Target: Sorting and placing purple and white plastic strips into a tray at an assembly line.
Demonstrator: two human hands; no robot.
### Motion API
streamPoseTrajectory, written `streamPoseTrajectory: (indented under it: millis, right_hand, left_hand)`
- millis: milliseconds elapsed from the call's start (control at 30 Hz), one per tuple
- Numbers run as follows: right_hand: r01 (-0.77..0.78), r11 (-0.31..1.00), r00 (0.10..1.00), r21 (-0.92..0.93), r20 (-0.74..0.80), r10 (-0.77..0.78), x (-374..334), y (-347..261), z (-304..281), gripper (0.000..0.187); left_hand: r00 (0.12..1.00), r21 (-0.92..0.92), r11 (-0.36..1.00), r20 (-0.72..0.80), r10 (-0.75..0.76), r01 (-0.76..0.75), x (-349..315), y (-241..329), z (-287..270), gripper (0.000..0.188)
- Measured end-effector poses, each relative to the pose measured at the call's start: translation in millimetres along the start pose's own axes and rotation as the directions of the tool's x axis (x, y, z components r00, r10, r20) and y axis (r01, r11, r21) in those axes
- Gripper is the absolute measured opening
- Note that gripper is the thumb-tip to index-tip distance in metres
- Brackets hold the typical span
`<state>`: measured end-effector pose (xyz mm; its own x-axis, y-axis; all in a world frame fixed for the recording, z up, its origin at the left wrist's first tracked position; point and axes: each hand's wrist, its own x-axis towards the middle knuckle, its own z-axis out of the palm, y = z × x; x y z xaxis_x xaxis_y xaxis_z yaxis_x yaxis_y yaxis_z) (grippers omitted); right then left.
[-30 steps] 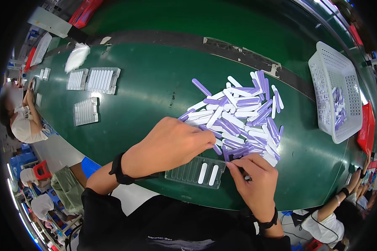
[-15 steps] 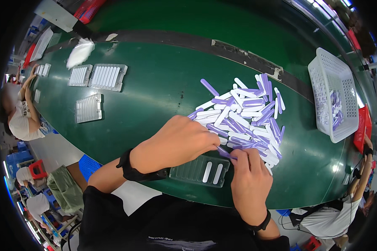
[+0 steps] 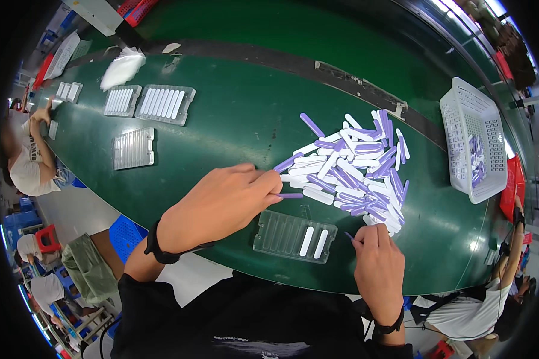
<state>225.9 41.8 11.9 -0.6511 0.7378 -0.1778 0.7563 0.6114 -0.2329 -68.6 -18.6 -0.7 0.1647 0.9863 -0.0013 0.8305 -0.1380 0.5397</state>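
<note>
The left hand (image 3: 221,206) pinched a purple stick (image 3: 290,195) at the pile (image 3: 353,164)'s edge; the right hand (image 3: 377,263) pinched another beside the tray (image 3: 281,233). Bare belt (image 3: 233,119) lay beyond.

Our left hand (image 3: 224,203) reaches forward and to the right, knuckles up, fingers curled together at the tips, a black band on its wrist. Our right hand (image 3: 377,266) sits lower and nearer, fingers bunched in what seems a pinch, a dark band on its wrist.
</note>
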Motion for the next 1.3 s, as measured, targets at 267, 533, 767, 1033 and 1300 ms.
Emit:
streamPoseTrajectory:
  millis: [267,533,767,1033,1300]
  right_hand:
    - [0.000,0.808,0.981,0.590,-0.158,0.115,5,-19,7,0.017]
    - [0.250,0.905,0.915,0.344,-0.389,-0.105,-6,-22,46,0.029]
    - [0.306,0.930,0.939,0.203,-0.224,-0.260,-17,-24,38,0.046]
    - [0.525,0.838,0.847,0.148,-0.194,-0.496,-12,-4,18,0.021]
    - [0.118,0.926,0.912,0.359,-0.408,0.043,34,43,0,0.010]
  left_hand:
    - [0.999,-0.626,0.779,0.006,-0.037,0.033,-9,13,3,0.009]
    - [0.968,-0.295,0.955,-0.225,-0.107,0.036,-24,39,52,0.022]
    - [0.953,0.381,0.893,-0.085,0.291,-0.239,-52,42,53,0.049]
    - [0.932,0.228,0.909,-0.013,0.362,-0.350,-42,39,40,0.025]
    - [0.939,0.007,0.965,-0.232,-0.253,0.262,25,-6,8,0.017]
